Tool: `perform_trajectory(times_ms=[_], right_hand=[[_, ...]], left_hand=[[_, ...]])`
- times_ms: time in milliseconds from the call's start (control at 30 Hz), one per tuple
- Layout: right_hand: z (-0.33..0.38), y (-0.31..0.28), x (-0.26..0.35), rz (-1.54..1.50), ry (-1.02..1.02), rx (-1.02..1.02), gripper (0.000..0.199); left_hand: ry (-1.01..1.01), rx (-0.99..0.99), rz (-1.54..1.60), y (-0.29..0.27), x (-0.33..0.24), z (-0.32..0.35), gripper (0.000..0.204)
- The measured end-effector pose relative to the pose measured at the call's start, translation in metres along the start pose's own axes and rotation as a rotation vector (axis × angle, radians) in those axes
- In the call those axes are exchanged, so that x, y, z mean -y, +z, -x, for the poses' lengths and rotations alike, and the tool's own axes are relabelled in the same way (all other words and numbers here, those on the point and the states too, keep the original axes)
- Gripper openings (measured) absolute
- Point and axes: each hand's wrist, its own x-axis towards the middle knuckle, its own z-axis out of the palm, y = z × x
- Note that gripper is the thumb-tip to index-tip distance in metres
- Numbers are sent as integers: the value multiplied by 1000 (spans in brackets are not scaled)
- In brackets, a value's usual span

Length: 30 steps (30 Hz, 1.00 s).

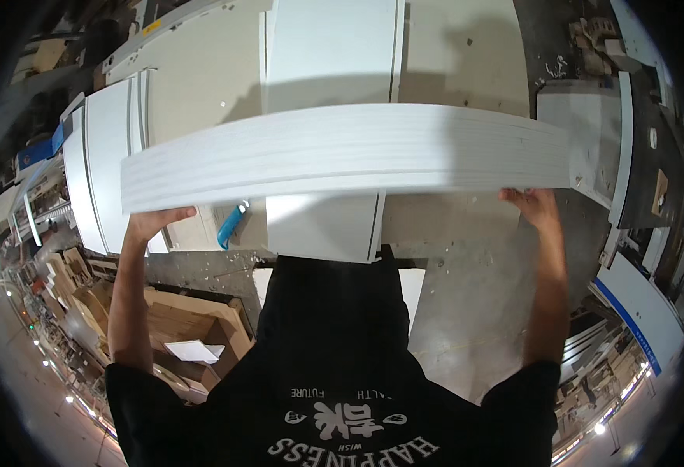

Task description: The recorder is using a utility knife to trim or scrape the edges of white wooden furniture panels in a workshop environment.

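A long stack of thin white panels (342,148) spans the view, its layered edges turned toward me above the table. My left hand (157,221) grips the stack's lower edge near the left end, with the thumb lying along the near side and the other fingers hidden beneath. Near the right end, my right hand (534,205) holds the same edge, its fingers partly tucked under. Below the stack, a white board (322,226) lies on the beige tabletop (466,70). A blue-handled cutter (231,227) rests on the table to the right of my left hand.
More white panels (101,171) stand at the table's left side. A cardboard box (202,311) with white scraps (194,352) sits on the floor at lower left. A grey-white panelled unit (583,140) stands to the right, beside a dark surface (657,156).
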Motion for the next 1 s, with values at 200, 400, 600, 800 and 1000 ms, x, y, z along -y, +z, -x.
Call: perform_trajectory(times_ms=[200,400,600,800,1000], right_hand=[[57,5,44,-551,424,-28,79],[55,-2,111,-569,930,267,82],[56,-28,88,-170,324,325,71],[38,-12,35,-761,634,173,53],[41,18,15,-1125,498,25,40]], left_hand=[[-446,32,369,15,-29,42,125],[-530,219,1248,57,-29,36,78],[-758,204,707,13,-106,7,69],[-708,279,984,10,-55,-24,66],[493,130,695,14,6,11,105]])
